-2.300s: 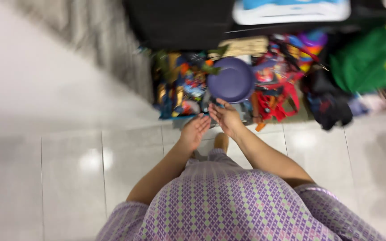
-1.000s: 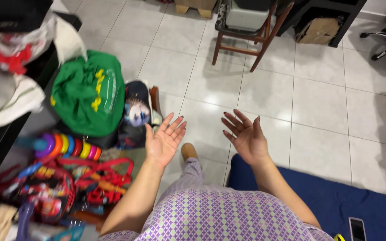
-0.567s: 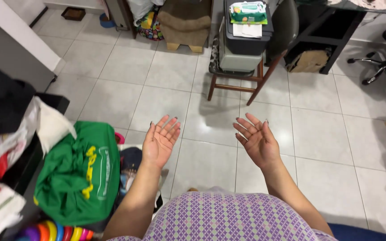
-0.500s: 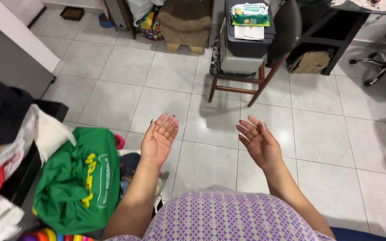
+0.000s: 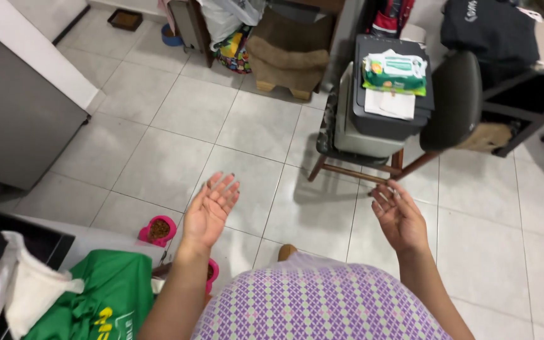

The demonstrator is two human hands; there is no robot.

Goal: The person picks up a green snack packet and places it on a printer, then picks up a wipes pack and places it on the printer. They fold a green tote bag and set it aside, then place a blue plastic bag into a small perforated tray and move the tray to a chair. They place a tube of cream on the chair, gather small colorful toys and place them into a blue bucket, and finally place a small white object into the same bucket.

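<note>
I see the left hand [image 5: 211, 211] held palm-up, fingers spread and holding nothing. The right hand [image 5: 400, 217] is likewise palm-up, fingers loosely curled apart, also holding nothing. Both hover above the pale tiled floor [image 5: 158, 145], well apart from each other. Below and to the left of the left hand sits a small pink bowl [image 5: 157, 230] (brown contents, kind unclear); further down-left lies a green bag [image 5: 105, 305]. Just beyond the right hand stands a wooden chair [image 5: 360, 167] bearing a grey box [image 5: 363, 135], with a green-and-white packet [image 5: 395, 72] on top. A grey cabinet [image 5: 20, 119] stands far left of the left hand.
</note>
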